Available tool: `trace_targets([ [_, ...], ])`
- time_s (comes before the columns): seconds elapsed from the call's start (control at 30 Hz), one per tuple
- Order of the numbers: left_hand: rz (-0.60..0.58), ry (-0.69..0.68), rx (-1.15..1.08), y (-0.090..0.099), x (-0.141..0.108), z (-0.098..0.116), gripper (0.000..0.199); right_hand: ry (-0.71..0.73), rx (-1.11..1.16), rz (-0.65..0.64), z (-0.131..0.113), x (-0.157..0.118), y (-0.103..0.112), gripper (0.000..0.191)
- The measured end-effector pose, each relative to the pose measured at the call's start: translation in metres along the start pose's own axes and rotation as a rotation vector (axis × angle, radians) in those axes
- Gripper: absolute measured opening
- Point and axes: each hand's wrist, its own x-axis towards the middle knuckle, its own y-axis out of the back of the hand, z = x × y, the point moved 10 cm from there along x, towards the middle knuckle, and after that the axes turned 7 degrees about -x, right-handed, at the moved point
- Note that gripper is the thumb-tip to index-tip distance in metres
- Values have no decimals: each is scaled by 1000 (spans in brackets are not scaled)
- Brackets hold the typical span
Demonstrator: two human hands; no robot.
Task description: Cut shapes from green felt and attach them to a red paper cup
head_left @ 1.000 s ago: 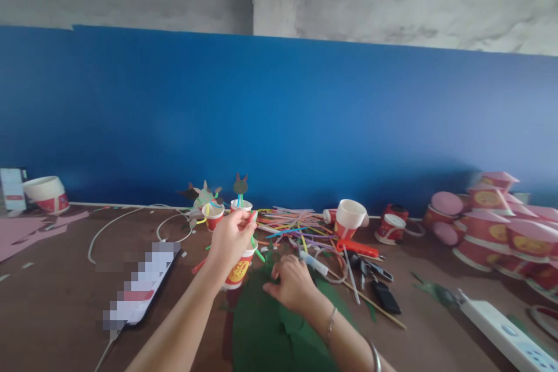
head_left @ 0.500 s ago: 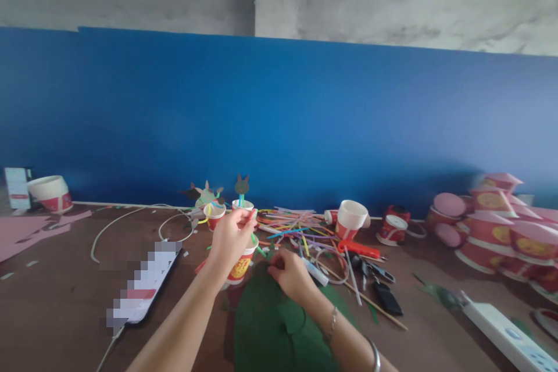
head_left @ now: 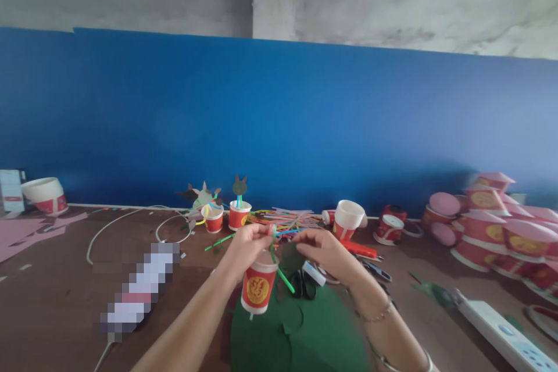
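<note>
My left hand [head_left: 246, 247] is raised and pinches a green straw [head_left: 274, 250] at the top of a red-and-gold paper cup [head_left: 258, 288], which hangs tilted below it. The straw runs through the cup and sticks out at its side. My right hand [head_left: 325, 250] is close by, its fingertips over a small dark green paper cut-out [head_left: 292, 258]. Below both hands lies a large green paper sheet [head_left: 300, 331], with black-handled scissors [head_left: 303, 285] on its upper edge.
Two red cups [head_left: 239, 215] with straws and paper figures stand at the back, before a heap of coloured straws [head_left: 288, 222]. A white cup [head_left: 349, 215], red-handled tool [head_left: 360, 250], pixelated flat object [head_left: 139, 285], power strip [head_left: 501, 328] and stacked red cups [head_left: 492, 232] lie around.
Both hands have risen from the green sheet and come together. The cup and green straw are lifted off the table in my left hand, and the scissors now show below.
</note>
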Motion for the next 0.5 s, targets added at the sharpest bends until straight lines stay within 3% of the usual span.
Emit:
trace_targets([
  [0.07, -37, 12, -29, -10, -2, -4, 20, 35, 81, 162, -3, 3, 8, 17],
  [0.13, -67, 15, -40, -18, -4, -7, 21, 54, 137, 220, -5, 5, 7, 20],
  [0.5, -106, 57, -32, -29, -7, -18, 25, 95, 93, 278, -8, 4, 10, 19],
])
